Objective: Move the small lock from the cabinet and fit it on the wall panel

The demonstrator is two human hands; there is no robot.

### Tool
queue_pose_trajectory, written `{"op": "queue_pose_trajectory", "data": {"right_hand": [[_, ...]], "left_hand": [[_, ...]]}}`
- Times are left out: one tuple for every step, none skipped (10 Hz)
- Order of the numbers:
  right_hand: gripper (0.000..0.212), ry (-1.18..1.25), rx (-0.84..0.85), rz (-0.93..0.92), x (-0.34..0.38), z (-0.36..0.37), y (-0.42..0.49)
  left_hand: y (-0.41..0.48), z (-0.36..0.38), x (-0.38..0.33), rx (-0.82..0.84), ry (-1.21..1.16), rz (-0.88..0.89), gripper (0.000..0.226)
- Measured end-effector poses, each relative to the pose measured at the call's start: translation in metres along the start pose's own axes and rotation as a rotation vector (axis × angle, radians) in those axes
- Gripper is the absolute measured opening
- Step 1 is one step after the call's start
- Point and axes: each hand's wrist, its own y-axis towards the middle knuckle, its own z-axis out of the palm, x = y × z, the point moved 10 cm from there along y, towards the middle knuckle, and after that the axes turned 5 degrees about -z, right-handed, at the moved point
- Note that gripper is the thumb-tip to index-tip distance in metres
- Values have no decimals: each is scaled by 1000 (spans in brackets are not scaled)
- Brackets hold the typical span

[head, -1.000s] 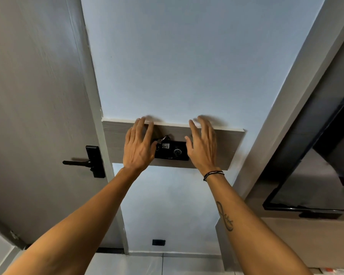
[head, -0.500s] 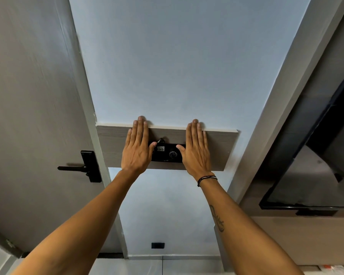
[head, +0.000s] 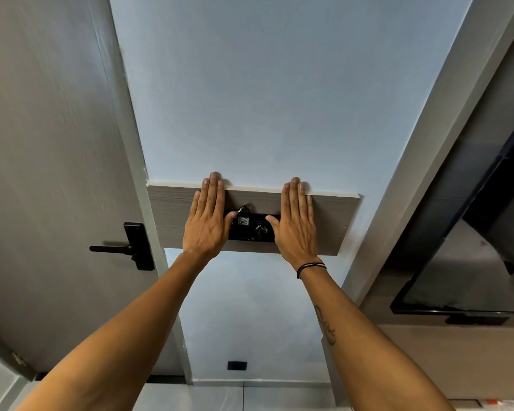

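Left hand point(head: 207, 221) lies flat and spread on the grey wood-grain wall panel point(head: 333, 223), fingers together and reaching past its top edge, thumb tip touching the left end of the small black lock point(head: 253, 228). That lock sits against the panel's face between both hands, showing a white sticker and a round dial. Right hand point(head: 296, 225) is likewise flat and released, gripping nothing, thumb touching the lock's right end; a dark cord bracelet point(head: 310, 268) circles its wrist. Far left, a black door handle point(head: 125, 247) projects from a grey door point(head: 42, 173).
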Motion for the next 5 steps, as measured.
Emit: {"op": "queue_pose_trajectory", "data": {"right_hand": [[89, -6, -1, -1, 1, 0, 0], [90, -13, -5, -9, 1, 1, -1], [89, 18, -4, -8, 0, 1, 0], [89, 19, 9, -11, 0, 2, 0], [88, 33, -12, -3, 1, -3, 0]], "left_hand": [[0, -1, 0, -4, 7, 4, 76], [-1, 1, 0, -7, 16, 17, 76], [0, 0, 1, 1, -2, 18, 76], [0, 0, 0, -7, 11, 25, 76], [0, -4, 1, -34, 36, 9, 76]]}}
